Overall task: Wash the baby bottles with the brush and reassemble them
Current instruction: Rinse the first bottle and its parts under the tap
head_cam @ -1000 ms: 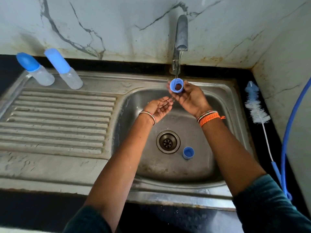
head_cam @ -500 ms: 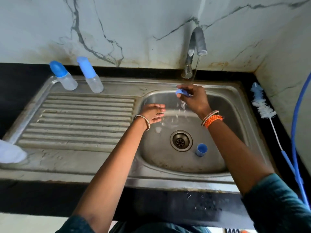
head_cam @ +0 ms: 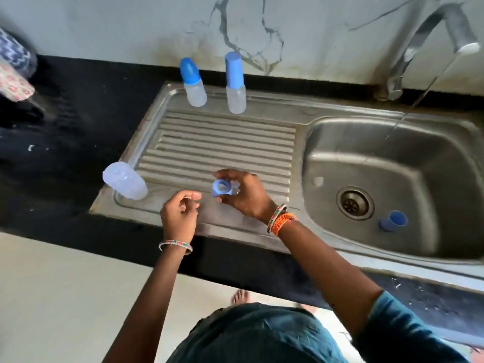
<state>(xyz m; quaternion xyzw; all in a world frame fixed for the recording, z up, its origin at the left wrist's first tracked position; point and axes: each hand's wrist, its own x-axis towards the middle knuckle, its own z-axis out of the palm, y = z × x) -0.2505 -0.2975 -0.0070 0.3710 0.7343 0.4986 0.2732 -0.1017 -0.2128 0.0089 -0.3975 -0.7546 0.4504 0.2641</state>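
Observation:
My right hand (head_cam: 243,193) holds a small blue bottle ring (head_cam: 220,188) over the front of the steel draining board (head_cam: 220,142). My left hand (head_cam: 180,213) hovers just left of it, fingers loosely curled and empty. An open clear bottle (head_cam: 125,180) stands at the board's front left corner. Two assembled bottles, one with a rounded blue cap (head_cam: 193,82) and one with a tall blue cap (head_cam: 235,82), stand at the back of the board. A blue cap (head_cam: 394,220) lies in the sink basin (head_cam: 419,179) beside the drain.
The tap (head_cam: 429,40) at the back right runs a thin stream into the basin. Black countertop (head_cam: 65,142) surrounds the sink. A patterned container (head_cam: 14,69) stands at the far left. The floor and a foot show below the counter edge.
My view has swung left. My right hand carried the blue ring from under the tap to above the draining board, and my left hand followed out of the basin. The brush is out of view.

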